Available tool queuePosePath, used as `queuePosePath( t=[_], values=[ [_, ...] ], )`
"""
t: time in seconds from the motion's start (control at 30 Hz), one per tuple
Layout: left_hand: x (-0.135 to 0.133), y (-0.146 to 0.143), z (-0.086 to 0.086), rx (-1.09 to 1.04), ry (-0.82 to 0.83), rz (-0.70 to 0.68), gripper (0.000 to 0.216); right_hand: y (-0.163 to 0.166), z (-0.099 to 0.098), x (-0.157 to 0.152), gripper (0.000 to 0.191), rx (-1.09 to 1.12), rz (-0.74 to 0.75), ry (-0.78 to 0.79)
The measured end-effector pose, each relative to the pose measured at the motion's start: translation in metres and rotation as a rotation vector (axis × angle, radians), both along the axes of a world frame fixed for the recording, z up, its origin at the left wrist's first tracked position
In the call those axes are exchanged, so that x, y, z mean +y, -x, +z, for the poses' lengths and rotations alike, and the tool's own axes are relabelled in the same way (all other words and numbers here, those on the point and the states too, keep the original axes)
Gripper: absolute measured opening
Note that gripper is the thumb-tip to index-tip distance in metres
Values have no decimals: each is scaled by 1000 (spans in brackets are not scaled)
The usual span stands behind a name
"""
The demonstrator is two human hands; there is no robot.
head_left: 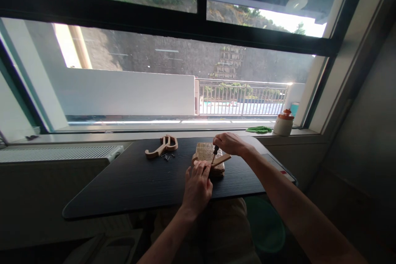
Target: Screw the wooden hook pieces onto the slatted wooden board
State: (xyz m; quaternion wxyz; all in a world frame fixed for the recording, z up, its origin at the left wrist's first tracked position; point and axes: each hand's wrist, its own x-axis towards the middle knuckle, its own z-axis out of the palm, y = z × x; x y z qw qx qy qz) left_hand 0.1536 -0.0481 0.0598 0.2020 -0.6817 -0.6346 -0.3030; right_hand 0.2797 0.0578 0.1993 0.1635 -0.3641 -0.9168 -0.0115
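Note:
My right hand [229,143] is closed around the dark handle of a screwdriver [215,150]. The tool leans slightly, its tip down at a curved wooden piece [221,159]. That piece lies on a block wrapped in tan material [204,148], perhaps cardboard. Fingers of my left hand [199,183] press the near side of the wooden piece, and they hide part of it. To the left rest other curved wooden pieces [162,147], with several screws [167,157] scattered beside them.
The black table [123,192] stands below a large window. On the sill are a green cloth [259,130] and a white jar with a red-orange top [283,123]. A radiator [62,154] is at the left. A green round container [266,227] sits under the table's right side.

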Motion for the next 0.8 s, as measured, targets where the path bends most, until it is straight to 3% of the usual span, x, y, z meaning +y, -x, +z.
queuePosePath(
  t=[0.17,0.4,0.8],
  values=[
    [0,0,-2,-1,-10,4,50,-2,3,0,32,145,98,50],
    [0,0,-1,0,-8,7,49,1,-2,0,30,178,286,136],
    [0,0,0,1,-5,3,49,0,-2,1,28,158,168,70]
  ],
)
